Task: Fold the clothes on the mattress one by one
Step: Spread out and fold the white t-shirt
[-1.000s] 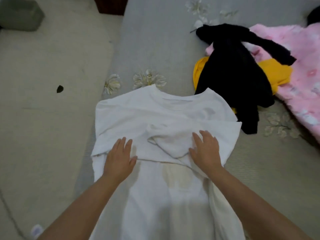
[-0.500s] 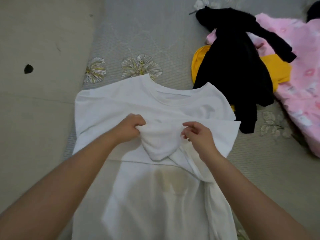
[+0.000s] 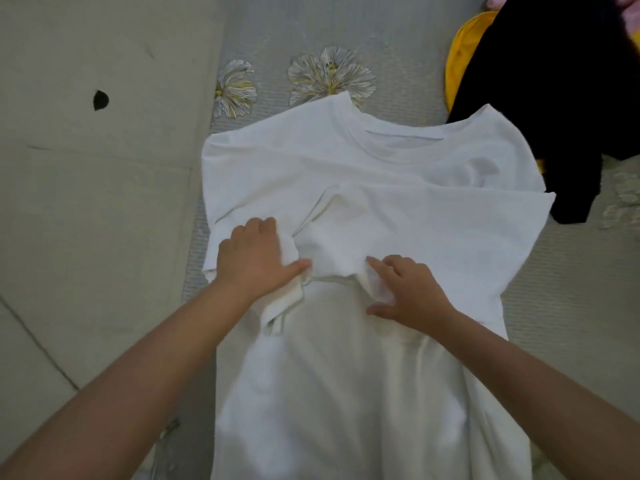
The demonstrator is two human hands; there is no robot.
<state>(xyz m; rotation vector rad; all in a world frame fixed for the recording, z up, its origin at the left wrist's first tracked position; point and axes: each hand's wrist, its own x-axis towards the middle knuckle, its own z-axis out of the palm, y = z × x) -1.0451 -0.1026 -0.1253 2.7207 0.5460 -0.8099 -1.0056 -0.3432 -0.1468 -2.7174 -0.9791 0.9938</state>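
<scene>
From your head camera, the lower part of the white T-shirt (image 3: 346, 393) runs off the bottom edge of the frame, so you cannot see its hem. The black garment (image 3: 554, 98) and the yellow garment (image 3: 464, 57) under it are cut off at the top right corner, and a scrap of pink fabric (image 3: 632, 8) barely shows there. No readable print or label is visible on the shirt; a faint yellowish patch sits on its front below your hands.

The shirt lies spread front-up on the grey flowered mattress (image 3: 311, 29), collar away from you, with both sleeves folded in across the chest.

Your left hand (image 3: 256, 261) is curled around a bunched sleeve end, fingertips buried in the cloth, thumb stretched out toward the right. Your right hand (image 3: 408, 292) pinches the other sleeve's edge, index finger extended, thumb spread below. Both forearms reach in from the bottom corners.
</scene>
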